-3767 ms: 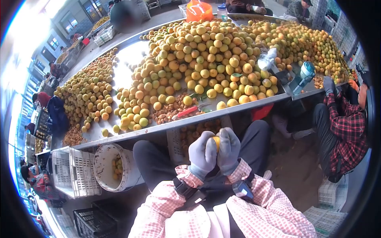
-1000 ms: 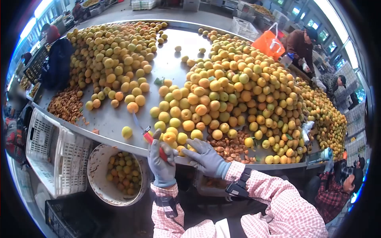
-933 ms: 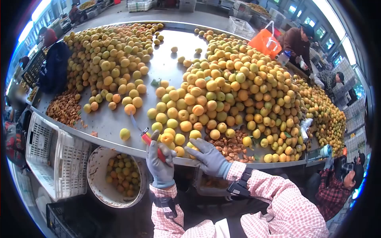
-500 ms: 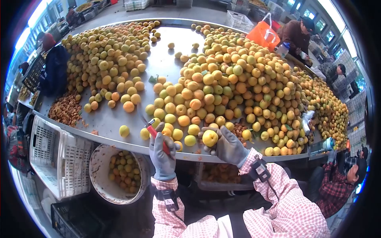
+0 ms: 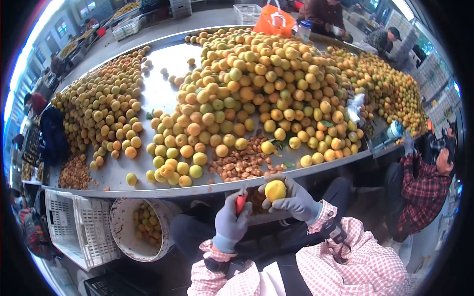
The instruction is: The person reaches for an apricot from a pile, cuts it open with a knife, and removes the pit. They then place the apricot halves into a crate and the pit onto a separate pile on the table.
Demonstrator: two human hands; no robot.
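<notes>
My left hand [image 5: 232, 221], in a grey glove, is closed round a red-handled tool [image 5: 241, 202] whose tip points up. To its right, my right hand [image 5: 295, 200], gloved too, holds a yellow fruit [image 5: 275, 190] between thumb and fingers. Both hands are just in front of the near edge of the metal table [image 5: 148, 191], with the tool and the fruit apart. Beyond them lies a heap of small brown pieces [image 5: 242, 163], and behind that a large pile of yellow-orange fruit [image 5: 261, 69].
A white bucket [image 5: 118, 232] with fruit inside and white crates [image 5: 94, 232] stand below the table at the left. An orange bag [image 5: 273, 22] is on the far side. A person in a checked shirt [image 5: 419, 182] sits at the right; others are farther back.
Both hands have moved back from over the table to in front of its edge, the right still holding a yellow fruit. The view has shifted, and more brown pieces show.
</notes>
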